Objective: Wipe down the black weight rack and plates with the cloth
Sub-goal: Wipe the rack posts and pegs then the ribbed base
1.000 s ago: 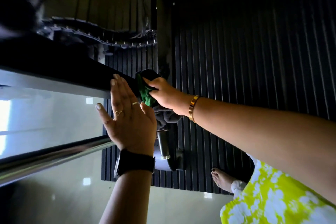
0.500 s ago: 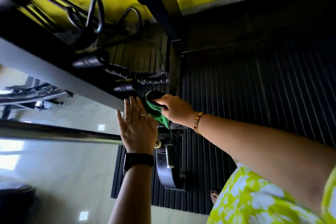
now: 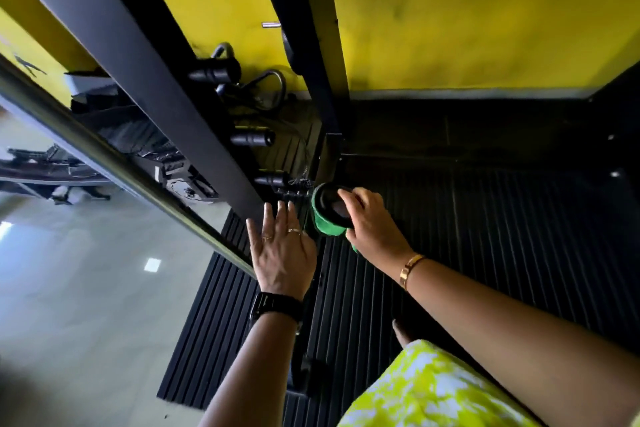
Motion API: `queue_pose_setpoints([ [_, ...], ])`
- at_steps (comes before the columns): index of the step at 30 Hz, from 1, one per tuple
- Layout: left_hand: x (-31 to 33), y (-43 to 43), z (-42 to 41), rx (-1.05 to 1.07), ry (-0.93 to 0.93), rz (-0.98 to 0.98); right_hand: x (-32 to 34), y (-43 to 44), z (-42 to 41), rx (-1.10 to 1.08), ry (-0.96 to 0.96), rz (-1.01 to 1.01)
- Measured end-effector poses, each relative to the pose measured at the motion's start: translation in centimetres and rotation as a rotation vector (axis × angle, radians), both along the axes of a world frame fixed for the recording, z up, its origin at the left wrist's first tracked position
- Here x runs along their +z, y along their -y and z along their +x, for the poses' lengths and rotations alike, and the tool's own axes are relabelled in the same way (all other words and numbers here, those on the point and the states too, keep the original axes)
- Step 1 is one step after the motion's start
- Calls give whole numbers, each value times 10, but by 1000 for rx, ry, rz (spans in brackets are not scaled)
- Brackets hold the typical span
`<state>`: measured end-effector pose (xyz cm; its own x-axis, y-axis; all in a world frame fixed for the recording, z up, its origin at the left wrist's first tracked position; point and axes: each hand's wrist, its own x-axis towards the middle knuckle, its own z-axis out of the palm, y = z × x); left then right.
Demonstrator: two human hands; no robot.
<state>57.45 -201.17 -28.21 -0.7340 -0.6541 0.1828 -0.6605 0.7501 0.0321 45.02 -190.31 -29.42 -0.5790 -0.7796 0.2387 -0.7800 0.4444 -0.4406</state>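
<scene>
The right hand (image 3: 370, 224) is gripping the green cloth (image 3: 323, 227) round one rack peg (image 3: 330, 203), the left hand (image 3: 282, 250) is lying open beside it, and other pegs (image 3: 252, 138) seem unwiped.

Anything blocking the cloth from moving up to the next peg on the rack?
Nothing visible does, though that gap is dark. The right hand holds the green cloth around a black round end; the next peg sits beyond it. The left hand lies flat against the rack upright, beside the path.
</scene>
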Motion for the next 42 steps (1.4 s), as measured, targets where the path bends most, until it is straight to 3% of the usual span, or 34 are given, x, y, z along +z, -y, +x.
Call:
queue_pose_setpoints([
  [4, 18, -20, -24, -93, -39, -4, 13, -28, -13, -81, -167, -9],
  [10, 42, -63, -56, -208, -160, -34, 31, -69, -39, -152, -248, -51],
  [19, 65, -143, -112, -381, -166, -25, 43, -154, -69, -227, -386, -83],
  [35, 98, -464, -263, -824, -133, 119, 71, -502, -162, -706, -474, -27],
  [42, 115, -565, -303, -991, -126, 113, 83, -604, -173, -896, -485, 4],
])
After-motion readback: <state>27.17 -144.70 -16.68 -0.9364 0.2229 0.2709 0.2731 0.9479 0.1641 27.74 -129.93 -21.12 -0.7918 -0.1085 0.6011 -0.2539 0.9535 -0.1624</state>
